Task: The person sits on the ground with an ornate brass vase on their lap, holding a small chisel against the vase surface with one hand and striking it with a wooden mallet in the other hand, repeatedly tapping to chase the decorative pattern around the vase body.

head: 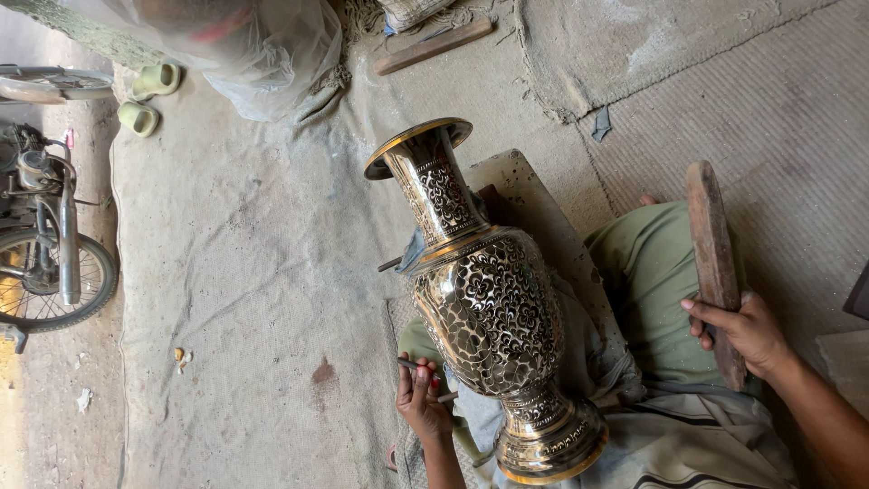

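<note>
- the engraved brass vase [484,308] lay tilted across the seated person's lap, its flared mouth [418,147] pointing away from the body and its round foot [552,444] nearest the camera; the inside of the vase could not be seen.
- the left hand [421,398] was closed around a thin metal chisel [418,366], the tool's tip resting against the lower belly of the vase.
- the right hand [740,330] was wrapped firmly around a long wooden mallet stick [715,263], held out to the side, well apart from the vase, above the green-trousered knee [647,272].
- a flat wooden board [534,213] sat beneath the vase neck, on the worn sackcloth mat [253,272].
- a clear plastic bag [272,45] lay at the mat's far edge; its contents could not be made out.
- a pair of green sandals [145,100] stood just beside the bag.
- a wooden slat [434,45] lay beyond the vase mouth.
- a motorcycle [45,235] was parked off the mat, its wheel near the edge.
</note>
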The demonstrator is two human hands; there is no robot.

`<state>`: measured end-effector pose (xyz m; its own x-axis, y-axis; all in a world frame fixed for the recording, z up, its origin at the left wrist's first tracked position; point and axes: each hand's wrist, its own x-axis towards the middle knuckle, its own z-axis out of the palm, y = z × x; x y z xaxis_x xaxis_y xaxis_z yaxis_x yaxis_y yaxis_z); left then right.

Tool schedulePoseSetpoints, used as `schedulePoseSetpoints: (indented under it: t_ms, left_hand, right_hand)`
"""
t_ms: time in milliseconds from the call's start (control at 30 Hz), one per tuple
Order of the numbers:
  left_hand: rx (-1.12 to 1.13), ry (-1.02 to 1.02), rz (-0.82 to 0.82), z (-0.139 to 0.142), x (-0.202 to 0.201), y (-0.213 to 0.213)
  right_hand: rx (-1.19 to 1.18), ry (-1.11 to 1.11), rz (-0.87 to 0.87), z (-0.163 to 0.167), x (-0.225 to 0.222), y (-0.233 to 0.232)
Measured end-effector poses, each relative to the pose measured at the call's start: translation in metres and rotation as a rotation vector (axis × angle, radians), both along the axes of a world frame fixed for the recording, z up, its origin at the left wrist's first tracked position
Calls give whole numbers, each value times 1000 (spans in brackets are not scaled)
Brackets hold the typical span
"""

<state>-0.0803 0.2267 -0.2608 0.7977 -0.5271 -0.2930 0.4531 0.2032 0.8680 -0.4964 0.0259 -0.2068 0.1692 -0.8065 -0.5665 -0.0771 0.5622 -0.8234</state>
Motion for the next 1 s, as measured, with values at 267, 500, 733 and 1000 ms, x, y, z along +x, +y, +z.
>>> schedulePoseSetpoints:
  t_ms: [267, 500, 733, 1000]
  left_hand:
    - [11, -5, 5, 1, 0, 0]
    - [11, 18, 21, -5, 2, 0]
    - [-262, -142, -68, 75, 4, -5]
    - [-394, -292, -355, 175, -81, -65]
  right_hand:
    - [-2, -7, -2, 1, 1, 0]
    - [-4, -2, 7, -7, -2, -1]
    - [-127, 11, -53, 8, 9, 3]
    - [-1018, 396, 401, 106, 56, -13]
